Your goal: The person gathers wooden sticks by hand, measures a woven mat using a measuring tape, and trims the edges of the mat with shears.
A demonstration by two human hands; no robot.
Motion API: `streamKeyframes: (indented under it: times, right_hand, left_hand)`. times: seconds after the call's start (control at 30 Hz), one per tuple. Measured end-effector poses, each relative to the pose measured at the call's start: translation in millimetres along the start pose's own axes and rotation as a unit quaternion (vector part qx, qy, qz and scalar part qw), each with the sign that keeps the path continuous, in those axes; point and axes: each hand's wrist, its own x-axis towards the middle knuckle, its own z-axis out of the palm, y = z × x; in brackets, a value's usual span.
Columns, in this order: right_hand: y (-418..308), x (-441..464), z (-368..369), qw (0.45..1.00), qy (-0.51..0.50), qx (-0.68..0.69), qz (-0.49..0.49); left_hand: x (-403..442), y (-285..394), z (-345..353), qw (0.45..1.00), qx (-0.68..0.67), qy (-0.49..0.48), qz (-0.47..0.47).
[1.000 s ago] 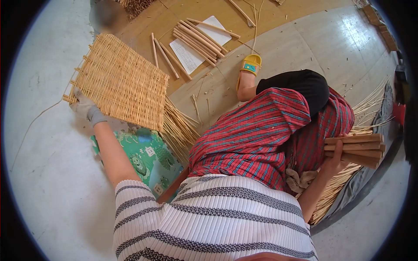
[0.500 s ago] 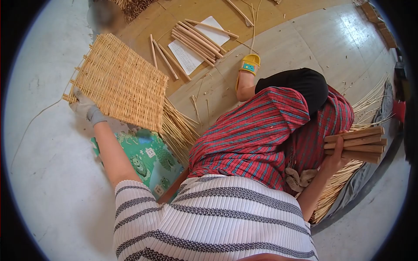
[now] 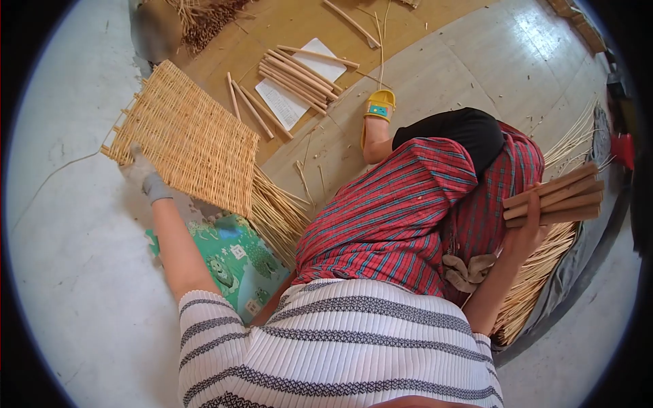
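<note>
The work seems to be at a holding and sorting stage: both hands are loaded, and nothing shows the two loads being joined. At the left of the frame, the gloved left hand (image 3: pixel 141 168) grips the lower-left edge of the woven panel (image 3: pixel 190 139), thumb lying on its upper face; the fingers are hidden beneath. The panel lies tilted across the upper left, one corner toward the top, with loose stems (image 3: pixel 280 204) showing past its lower-right side and a green printed mat (image 3: pixel 235 255) below it. At the right of the frame, the bare right hand (image 3: pixel 525 234) is closed around a small bundle of short sticks (image 3: pixel 561 197), their far ends fanned out above the pale stems (image 3: pixel 541 282) at the lower right. A crumpled glove (image 3: pixel 469 270) lies on the red plaid cloth (image 3: pixel 388 211) near that wrist. More sticks, a stack (image 3: pixel 296 80), rest partly on a white sheet (image 3: pixel 280 103) at the upper middle. Any move from here would call for a steady left grip that does not bend the weave, and a right grip snug enough that no stick slips from the fanned bundle.
</note>
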Motion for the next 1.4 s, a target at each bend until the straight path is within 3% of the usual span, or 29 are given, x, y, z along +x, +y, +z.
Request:
streamKeyframes:
  times: [0.03, 0.1, 0.17, 0.2, 0.23, 0.27, 0.33, 0.37, 0.4, 0.43, 0.5, 0.57, 0.6, 0.77, 0.83, 1.0, 1.13, 1.2, 1.23, 1.3, 1.33, 1.4]
  right_hand:
    - [-2.9, 4.2, -5.0, 0.997, 0.009, 0.068, 0.022]
    - [-0.9, 12.9, -40.2, 0.982, 0.006, 0.179, 0.067]
    - [4.3, 26.8, -90.9, 0.972, 0.013, 0.212, 0.104]
    - [4.8, 28.5, -115.6, 0.959, 0.018, 0.243, 0.144]
    - [10.5, 30.0, -137.5, 0.964, 0.076, 0.197, 0.164]
    - [43.7, 41.1, -199.1, 0.947, 0.018, 0.235, 0.218]
    - [98.8, 15.3, -238.6, 0.994, 0.051, 0.038, 0.085]
    - [113.4, 10.0, -252.2, 0.972, 0.153, -0.084, 0.161]
    - [67.6, -8.4, -210.4, 0.921, 0.261, -0.134, 0.256]
    - [101.3, -23.2, -234.2, 0.938, 0.252, 0.044, 0.233]
    - [114.4, -63.1, -229.3, 0.913, 0.243, 0.040, 0.325]
    - [188.2, -111.6, -238.9, 0.903, 0.303, -0.020, 0.303]
    - [206.3, -137.4, -229.6, 0.870, 0.357, -0.041, 0.337]
    - [269.6, -256.9, -218.0, 0.812, 0.412, 0.065, 0.408]
    - [291.3, -288.2, -219.2, 0.750, 0.507, -0.022, 0.424]
    - [321.9, -325.8, -262.1, 0.659, 0.544, -0.079, 0.513]
    - [303.1, -329.3, -282.2, 0.666, 0.521, -0.093, 0.527]
    - [323.7, -328.9, -286.9, 0.624, 0.558, -0.198, 0.509]
    - [323.7, -323.5, -289.9, 0.631, 0.551, -0.205, 0.506]
    - [316.3, -320.6, -290.8, 0.604, 0.461, -0.220, 0.612]
    - [312.0, -319.4, -288.0, 0.605, 0.455, -0.223, 0.615]
    - [308.4, -310.4, -284.1, 0.568, 0.525, -0.221, 0.595]
  left_hand:
    - [-10.3, -9.7, 4.4, 1.000, -0.005, 0.004, 0.003]
    - [-35.6, -26.8, 10.3, 0.992, -0.009, -0.073, -0.100]
    - [-65.5, -24.4, 6.0, 0.986, 0.114, -0.065, -0.100]
    - [-75.9, -7.9, -10.3, 0.966, 0.008, -0.118, -0.230]
    - [-90.7, 18.3, -9.4, 0.912, -0.103, -0.184, -0.353]
    - [-126.0, 55.1, 16.1, 0.901, -0.128, -0.234, -0.343]
    - [-219.9, 167.4, 108.9, 0.851, -0.199, -0.378, -0.305]
    - [-275.4, 235.9, 115.9, 0.816, -0.231, -0.451, -0.278]
    - [-330.7, 293.4, 137.3, 0.779, -0.256, -0.516, -0.246]
    - [-375.0, 338.7, 132.0, 0.745, -0.270, -0.572, -0.211]
    - [-412.4, 387.0, 119.8, 0.694, -0.267, -0.654, -0.137]
    - [-441.9, 418.0, 106.5, 0.649, -0.262, -0.710, -0.085]
    - [-452.5, 428.4, 100.7, 0.630, -0.259, -0.729, -0.066]
    - [-499.7, 445.9, 72.0, 0.554, -0.255, -0.792, -0.025]
    - [-506.1, 448.2, 64.4, 0.538, -0.255, -0.803, -0.014]
    - [-496.5, 466.5, 58.5, 0.516, -0.270, -0.813, 0.014]
    - [-475.8, 461.7, 67.4, 0.518, -0.296, -0.803, 0.000]
    - [-458.1, 448.2, 69.8, 0.530, -0.316, -0.787, -0.024]
    - [-452.8, 436.9, 71.1, 0.534, -0.322, -0.781, -0.037]
    - [-445.0, 413.3, 70.9, 0.538, -0.329, -0.774, -0.059]
    - [-438.0, 402.6, 71.5, 0.540, -0.330, -0.771, -0.066]
    - [-424.6, 390.2, 73.4, 0.542, -0.336, -0.767, -0.075]
